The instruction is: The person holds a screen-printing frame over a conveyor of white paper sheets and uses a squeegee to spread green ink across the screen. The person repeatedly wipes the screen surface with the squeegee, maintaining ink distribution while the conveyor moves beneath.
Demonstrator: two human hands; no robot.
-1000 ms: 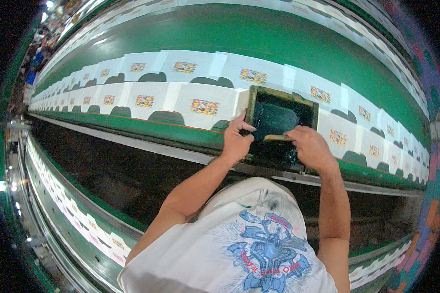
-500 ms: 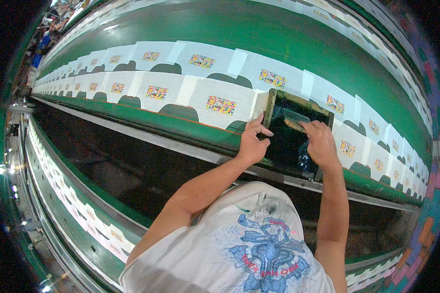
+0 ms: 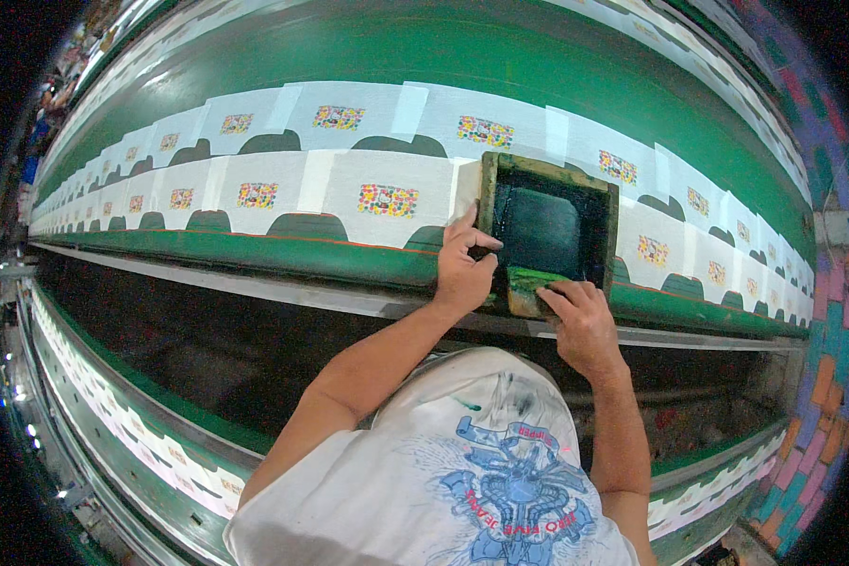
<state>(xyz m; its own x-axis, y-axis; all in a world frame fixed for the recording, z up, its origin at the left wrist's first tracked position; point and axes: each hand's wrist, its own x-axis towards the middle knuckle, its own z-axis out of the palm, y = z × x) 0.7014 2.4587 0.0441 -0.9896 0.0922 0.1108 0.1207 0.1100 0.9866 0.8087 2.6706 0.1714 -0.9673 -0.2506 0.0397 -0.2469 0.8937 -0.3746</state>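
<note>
A screen-printing frame point(image 3: 549, 170) with wooden sides lies over the white fabric pieces at the near edge of the green table. Inside it, the dark mesh point(image 3: 541, 229) shows a paler, wiped-looking patch. My left hand point(image 3: 466, 271) is closed on the left side of this frame, near its lower corner. At the frame's near end, my right hand point(image 3: 583, 325) grips a squeegee point(image 3: 530, 291) with a green-smeared edge, its blade across the mesh. The fabric piece under the frame is mostly hidden.
Two rows of white fabric pieces point(image 3: 340, 193) with colourful printed rectangles and dark curved shapes run along the green table point(image 3: 368, 47). A metal rail point(image 3: 349, 292) follows its near edge, beyond a dark gap. Another table point(image 3: 132, 424) stands lower left; coloured paving point(image 3: 811, 443) lies right.
My right hand has drawn the squeegee toward me, from mid-frame to the near end, leaving the paler patch. The left hand keeps its place on the frame. The whole view has shifted slightly.
</note>
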